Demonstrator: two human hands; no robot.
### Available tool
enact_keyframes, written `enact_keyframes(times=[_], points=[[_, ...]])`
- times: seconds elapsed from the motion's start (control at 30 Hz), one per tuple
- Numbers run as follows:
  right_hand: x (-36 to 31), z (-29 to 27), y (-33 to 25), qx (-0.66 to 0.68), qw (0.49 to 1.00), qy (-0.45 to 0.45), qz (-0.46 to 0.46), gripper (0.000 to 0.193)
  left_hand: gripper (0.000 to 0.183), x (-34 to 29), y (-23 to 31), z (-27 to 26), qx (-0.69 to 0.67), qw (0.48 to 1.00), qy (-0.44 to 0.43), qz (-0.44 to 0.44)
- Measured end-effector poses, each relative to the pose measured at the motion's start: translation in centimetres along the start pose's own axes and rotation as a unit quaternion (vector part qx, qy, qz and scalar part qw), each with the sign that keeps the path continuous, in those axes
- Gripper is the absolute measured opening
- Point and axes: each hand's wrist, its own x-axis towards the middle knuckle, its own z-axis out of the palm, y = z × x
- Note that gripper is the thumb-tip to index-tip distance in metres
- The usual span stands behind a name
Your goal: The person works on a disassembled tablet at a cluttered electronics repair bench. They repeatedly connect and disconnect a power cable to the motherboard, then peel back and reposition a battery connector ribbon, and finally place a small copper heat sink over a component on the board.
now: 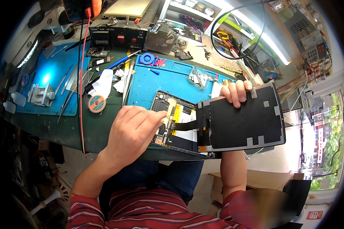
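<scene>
An opened tablet body (178, 144) lies at the front edge of the bench, its battery and circuit board exposed. The black-backed display panel (240, 124) is swung out to the right and tilted, joined to the body by a dark ribbon cable (185, 126). My right hand (236, 92) grips the panel's far edge, with its fingers over the back and the forearm passing beneath. My left hand (133, 128) is closed in a pinch at the board, beside the cable's end. Whatever its fingertips hold, if anything, is hidden.
Beneath the tablet lies a blue work mat (145, 86). A clear parts box (199, 77) stands behind the panel. To the left are a solder wick spool (97, 103), tweezers (68, 98) and a small metal clamp (41, 94). A red cable (81, 110) hangs over the bench's edge.
</scene>
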Motion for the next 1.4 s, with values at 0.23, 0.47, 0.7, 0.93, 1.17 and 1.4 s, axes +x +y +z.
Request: enact_keyframes(times=[0.23, 0.47, 0.7, 0.93, 1.17, 1.4], points=[[0.1, -0.1, -0.2, -0.003, 1.0, -0.009, 0.011, 0.053, 0.035, 0.0, 0.1, 0.0, -0.001, 1.0, -0.009, -0.004], [0.0, 0.1, 0.1, -0.037, 0.999, -0.014, 0.002, 0.054, 0.04, 0.0, -0.1, -0.1, -0.005, 1.0, -0.02, -0.006], [-0.2, 1.0, 0.1, -0.115, 0.993, 0.005, -0.036, 0.041, 0.046, 1.0, 0.0, 0.2, -0.003, 0.998, -0.06, 0.005], [-1.1, 0.6, 2.5, -0.127, 0.982, 0.139, -0.029, 0.037, 0.045, 2.3, 0.5, 0.8, 0.003, 0.996, -0.081, 0.04], [-1.0, 4.2, 2.1, -0.24, 0.949, 0.205, 0.02, 0.041, 0.036, 2.4, 0.3, 1.5, 0.016, 0.993, -0.089, 0.075], [-0.7, 4.6, 2.7, -0.269, 0.939, 0.215, 0.018, 0.04, 0.037, 1.8, 0.1, 1.9, -0.04, 0.998, -0.042, 0.038]])
